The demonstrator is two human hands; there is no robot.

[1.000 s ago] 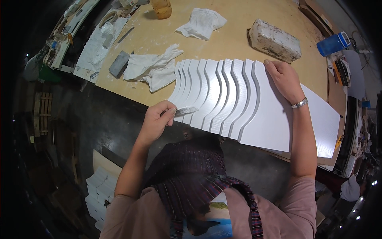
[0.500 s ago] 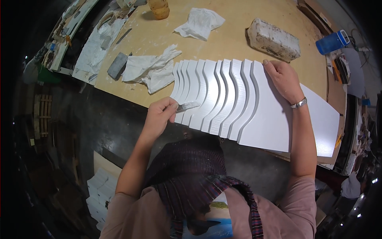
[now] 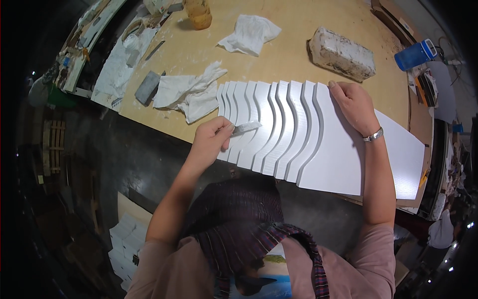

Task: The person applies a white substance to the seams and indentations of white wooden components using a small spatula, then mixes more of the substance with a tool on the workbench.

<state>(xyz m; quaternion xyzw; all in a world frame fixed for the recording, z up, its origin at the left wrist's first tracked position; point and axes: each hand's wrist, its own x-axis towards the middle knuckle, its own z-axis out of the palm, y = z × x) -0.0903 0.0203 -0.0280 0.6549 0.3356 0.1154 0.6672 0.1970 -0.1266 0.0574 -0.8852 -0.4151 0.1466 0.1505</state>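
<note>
A glossy white panel (image 3: 338, 149) with wavy stepped grooves over its left part lies across the near side of the table. My left hand (image 3: 211, 139) is closed in a pinch around a narrow flat scraper (image 3: 246, 127). Its pale, smeared blade points right, over the grooves near the panel's left end. At the far edge, to the right of the grooves, my right hand (image 3: 352, 105) grips the panel, thumb on top and fingertips hidden. Beyond the panel's left end lies a crumpled white cloth (image 3: 186, 94) beside a grey block (image 3: 148, 88).
On the wooden table (image 3: 289, 65) are another white cloth (image 3: 250, 35), a stained whitish block (image 3: 341, 54) and an amber cup (image 3: 197, 14). A blue jug (image 3: 416, 55) stands at the right edge. Stacked white pieces (image 3: 129, 244) sit low at the left.
My left hand and the scraper have moved right and slightly toward the far side across the grooves. My right hand keeps its hold on the panel's far edge.
</note>
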